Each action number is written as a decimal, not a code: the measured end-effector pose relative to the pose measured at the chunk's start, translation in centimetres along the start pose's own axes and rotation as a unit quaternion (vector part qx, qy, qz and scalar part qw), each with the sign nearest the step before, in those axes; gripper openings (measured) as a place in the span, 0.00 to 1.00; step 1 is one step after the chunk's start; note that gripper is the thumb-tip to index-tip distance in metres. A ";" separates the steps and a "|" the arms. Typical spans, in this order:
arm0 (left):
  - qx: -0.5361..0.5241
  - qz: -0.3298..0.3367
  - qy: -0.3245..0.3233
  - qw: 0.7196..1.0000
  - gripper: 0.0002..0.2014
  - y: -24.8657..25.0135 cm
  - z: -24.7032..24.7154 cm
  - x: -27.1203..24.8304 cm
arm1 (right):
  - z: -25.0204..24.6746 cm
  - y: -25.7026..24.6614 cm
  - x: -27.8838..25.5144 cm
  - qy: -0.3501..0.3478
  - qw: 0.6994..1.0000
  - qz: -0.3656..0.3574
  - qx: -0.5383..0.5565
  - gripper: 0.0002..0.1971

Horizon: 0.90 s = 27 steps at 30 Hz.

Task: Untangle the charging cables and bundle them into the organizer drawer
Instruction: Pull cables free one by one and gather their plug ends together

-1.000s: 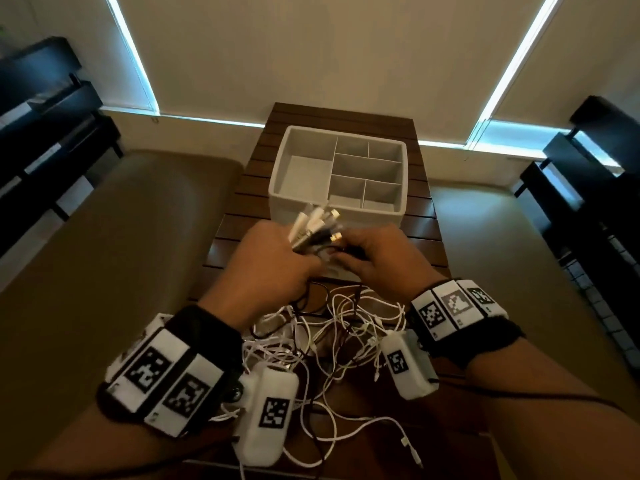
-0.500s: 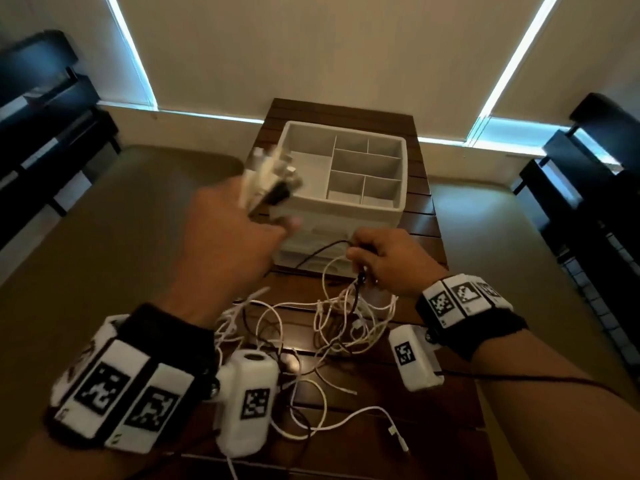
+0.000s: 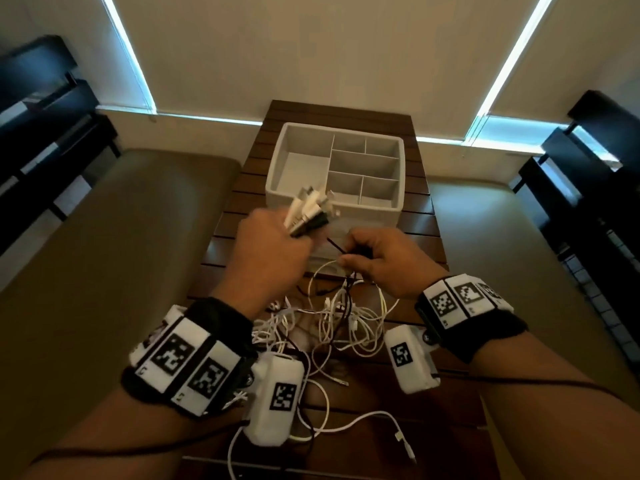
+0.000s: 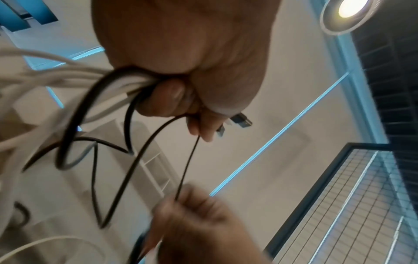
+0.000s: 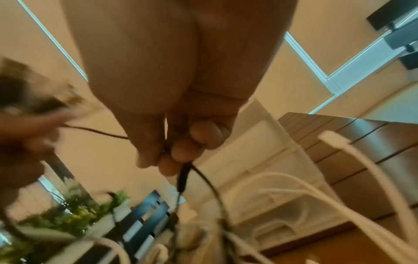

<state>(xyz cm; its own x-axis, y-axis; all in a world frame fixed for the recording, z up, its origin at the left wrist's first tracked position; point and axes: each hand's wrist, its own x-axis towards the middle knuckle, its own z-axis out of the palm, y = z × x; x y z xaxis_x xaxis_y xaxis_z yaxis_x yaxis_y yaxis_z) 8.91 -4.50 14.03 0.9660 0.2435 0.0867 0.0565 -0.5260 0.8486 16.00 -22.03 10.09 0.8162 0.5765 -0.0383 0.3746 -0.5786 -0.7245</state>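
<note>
On the near end of the slatted wooden table (image 3: 420,237), closest to the person, a tangle of white and black charging cables (image 3: 341,327) lies loose, one white lead trailing toward the near edge with its plug end free. Above the heap, left hand (image 3: 268,252) is raised, fingers curled tight round a bundle of plug ends (image 3: 310,211), white and dark, which fan out beyond the knuckles; in the left wrist view the gathered cords leave the fist at the palm side. Right hand (image 3: 382,261), just beside the left, pinches a thin black cable (image 4: 187,160) between thumb and curled fingers; that cable runs taut across to the left fist, and a dark plug hangs just below the right fingertips (image 5: 168,167). Beyond both hands, the white organizer drawer (image 3: 398,202) sits on the table, its compartments holding no cable. Farther off: drawn blinds (image 3: 311,46) with bright strips of light at their edges.
</note>
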 end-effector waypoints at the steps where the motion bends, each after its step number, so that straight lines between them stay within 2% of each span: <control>1: -0.009 0.006 0.030 0.999 0.08 0.4 -0.6 0.0 | 0.2 0.7 -0.1 -0.023 0.999 0.016 -0.022 0.04; 4: -0.022 0.042 0.112 0.993 0.11 1.8 -2.7 -0.5 | 1.0 2.9 -0.3 -0.057 0.994 0.063 -0.069 0.06; 7: -0.002 0.040 0.141 0.989 0.12 1.5 -3.8 -0.6 | 1.1 3.5 -0.3 -0.028 0.993 0.079 -0.087 0.05; 10: 0.104 0.003 0.118 0.988 0.04 0.3 -4.5 -0.1 | 0.2 2.7 0.0 0.060 0.996 0.063 -0.023 0.04; 12: 0.151 0.007 0.122 0.981 0.07 0.2 -4.7 -0.2 | -0.3 2.1 0.2 0.061 0.997 0.045 -0.024 0.04; 14: 0.118 0.037 0.110 0.986 0.06 0.7 -3.9 -0.7 | -0.3 1.2 0.3 0.028 0.998 0.032 -0.052 0.05; 16: 0.054 0.051 0.060 0.995 0.04 1.4 -2.2 -1.1 | -0.3 0.1 0.3 0.024 0.998 0.006 -0.050 0.05; 21: -0.013 -0.002 -0.081 0.997 0.09 0.4 0.8 -0.7 | -0.4 -1.7 0.4 0.041 0.994 -0.064 -0.076 0.11; 23: -0.010 -0.019 -0.074 0.997 0.08 -0.4 0.8 -0.4 | -0.5 -1.3 0.4 0.056 0.994 -0.061 -0.075 0.08; 25: -0.019 -0.019 -0.032 0.999 0.08 -0.4 0.4 -0.4 | -0.9 -0.7 0.4 0.066 0.994 -0.048 -0.076 0.06; 27: -0.048 -0.005 -0.001 0.999 0.08 0.5 -0.6 -0.7 | -0.9 0.2 0.3 0.026 0.994 -0.017 -0.103 0.06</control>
<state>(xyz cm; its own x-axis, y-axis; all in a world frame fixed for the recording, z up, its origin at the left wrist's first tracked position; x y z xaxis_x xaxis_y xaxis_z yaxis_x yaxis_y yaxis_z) 8.10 -4.40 14.72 0.9658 0.2476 0.0773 0.0418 -0.4427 0.8957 16.78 -22.50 10.55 0.8211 0.5703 0.0239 0.4806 -0.6681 -0.5680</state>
